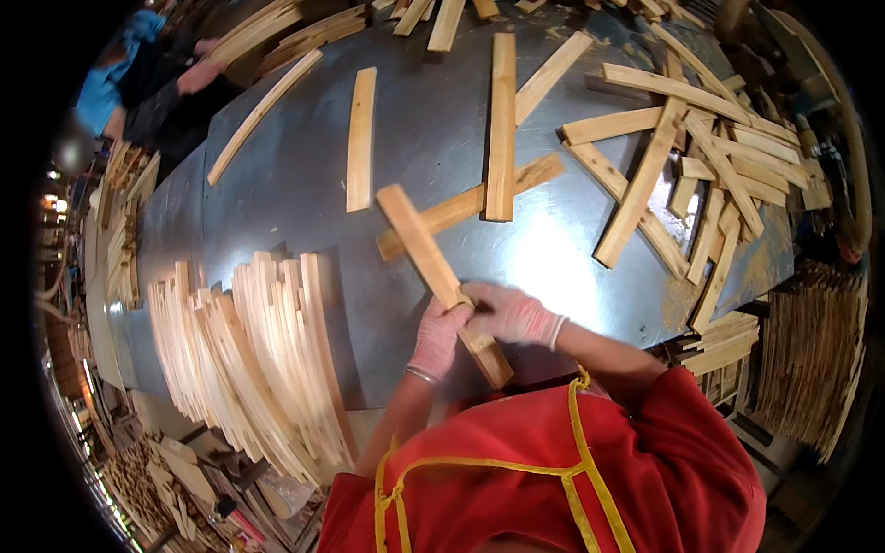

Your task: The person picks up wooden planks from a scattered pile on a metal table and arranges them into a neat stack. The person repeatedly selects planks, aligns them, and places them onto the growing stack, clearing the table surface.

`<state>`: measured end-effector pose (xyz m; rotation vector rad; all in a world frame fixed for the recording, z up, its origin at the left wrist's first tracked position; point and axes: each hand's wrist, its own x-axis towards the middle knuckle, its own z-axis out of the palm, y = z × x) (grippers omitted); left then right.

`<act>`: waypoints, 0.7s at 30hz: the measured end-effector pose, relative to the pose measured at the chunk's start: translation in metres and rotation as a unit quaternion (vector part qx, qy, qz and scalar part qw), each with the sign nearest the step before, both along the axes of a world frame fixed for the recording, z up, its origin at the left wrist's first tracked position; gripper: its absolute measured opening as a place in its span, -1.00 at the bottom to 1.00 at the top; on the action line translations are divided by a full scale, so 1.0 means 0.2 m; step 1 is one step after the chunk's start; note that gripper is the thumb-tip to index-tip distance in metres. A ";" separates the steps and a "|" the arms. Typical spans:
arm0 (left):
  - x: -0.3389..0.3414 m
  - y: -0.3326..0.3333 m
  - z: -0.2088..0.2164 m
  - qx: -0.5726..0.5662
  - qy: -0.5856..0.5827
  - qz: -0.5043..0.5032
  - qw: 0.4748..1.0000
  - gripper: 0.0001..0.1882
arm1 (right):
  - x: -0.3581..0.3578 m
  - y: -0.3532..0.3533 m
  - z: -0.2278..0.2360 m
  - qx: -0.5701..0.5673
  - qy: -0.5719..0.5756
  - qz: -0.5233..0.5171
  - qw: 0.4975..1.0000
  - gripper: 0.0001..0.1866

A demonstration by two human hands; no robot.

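A short wooden board (419,241) slants from the table's near edge up and to the left, close to my body. My left hand (437,339), in a pink-and-white work glove, grips it from its left side near the middle. My right hand (513,314), gloved alike and slightly blurred, is on the board's other side with its curled fingers at the wood; whether they grip it is hard to make out. Just beyond, a second board (452,219) lies crosswise on the metal table (304,203), partly under an upright board (501,129).
Neat rows of pale strips (277,341) lie at the table's left. A loose heap of boards (701,157) covers the right end. Single strips (360,138) lie at the far side. Another person (111,92) handles boards at the upper left. Stacked wood (802,359) stands below right.
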<state>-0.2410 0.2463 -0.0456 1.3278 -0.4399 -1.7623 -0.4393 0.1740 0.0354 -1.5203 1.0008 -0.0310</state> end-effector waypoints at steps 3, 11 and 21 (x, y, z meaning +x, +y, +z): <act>0.06 0.04 -0.08 0.045 -0.025 0.072 0.996 -0.70 | -0.14 -0.41 -0.10 -0.211 0.055 -0.173 0.960 -0.39; 0.26 0.17 0.09 0.034 -0.298 0.009 0.954 -0.62 | 0.06 -0.96 -0.28 -0.320 0.315 -0.300 0.842 -0.16; 0.96 0.73 0.14 -0.034 -0.904 -0.104 0.414 -0.38 | 0.30 0.31 -0.18 -0.059 -0.093 -0.396 0.912 0.10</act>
